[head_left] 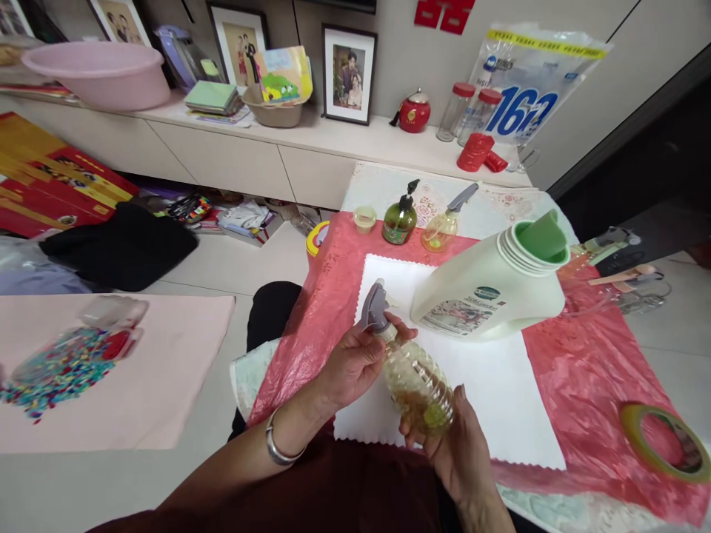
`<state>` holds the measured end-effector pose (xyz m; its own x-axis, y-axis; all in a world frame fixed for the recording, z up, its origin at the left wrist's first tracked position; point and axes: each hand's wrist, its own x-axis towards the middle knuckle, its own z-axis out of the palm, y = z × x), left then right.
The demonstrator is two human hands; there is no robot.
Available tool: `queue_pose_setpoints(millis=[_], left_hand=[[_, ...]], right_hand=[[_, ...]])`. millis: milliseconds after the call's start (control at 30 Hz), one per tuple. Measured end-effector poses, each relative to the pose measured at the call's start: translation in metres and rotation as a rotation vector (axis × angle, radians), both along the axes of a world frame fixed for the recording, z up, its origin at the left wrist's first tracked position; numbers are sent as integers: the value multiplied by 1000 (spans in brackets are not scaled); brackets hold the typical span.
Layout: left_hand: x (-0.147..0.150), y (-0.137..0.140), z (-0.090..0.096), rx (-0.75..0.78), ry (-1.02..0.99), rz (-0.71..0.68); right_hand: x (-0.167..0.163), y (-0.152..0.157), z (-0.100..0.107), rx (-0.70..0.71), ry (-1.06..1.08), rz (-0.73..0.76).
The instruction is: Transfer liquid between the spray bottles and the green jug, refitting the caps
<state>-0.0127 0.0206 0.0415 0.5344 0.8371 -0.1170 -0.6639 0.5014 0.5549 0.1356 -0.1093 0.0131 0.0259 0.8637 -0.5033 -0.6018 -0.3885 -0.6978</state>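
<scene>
A clear, ribbed spray bottle (415,376) with a grey trigger head (376,305) is tilted between my two hands over the table. My left hand (355,363), with a silver bangle on its wrist, grips the neck just under the trigger head. Around the bottle's lower end are the fingers of my right hand (452,444). Yellowish tint shows through the bottle wall; how much liquid is inside I cannot tell. Just beyond stands a large pale green detergent jug (483,285), uncapped, with a green piece in its mouth. Beneath lies a white scalloped-edge sheet (500,400).
Red plastic film (589,370) covers much of the table. A green pump bottle (400,220), another spray bottle (441,228) and a small cup (364,218) stand at the back. A tape roll (665,442) lies at right. Colourful beads (67,366) are spread on a pink surface at left.
</scene>
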Motion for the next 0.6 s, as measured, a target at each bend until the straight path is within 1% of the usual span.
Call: queue_pose_setpoints(millis=[67, 133, 200, 233, 267, 333, 467, 533, 600], left_hand=[[-1, 2, 2, 18, 8, 26], [-2, 4, 4, 30, 22, 52], [-4, 5, 6, 43, 16, 74], [-5, 6, 7, 52, 5, 78], [-6, 6, 7, 66, -4, 73], [-9, 5, 8, 116, -8, 51], [-15, 6, 10, 215, 55, 28], [-18, 11, 14, 243, 116, 29], [-20, 22, 19, 287, 192, 71]], right_hand=[[1, -2, -3, 108, -137, -48], [3, -4, -6, 251, -382, -91], [5, -6, -9, 322, -562, -98], [5, -6, -10, 337, -583, -91], [5, -5, -12, 346, -559, -85], [2, -3, -15, 368, -434, -75], [-7, 4, -19, 387, -205, 3], [-10, 6, -17, 355, -182, 33], [-10, 6, -14, 285, -223, 10]])
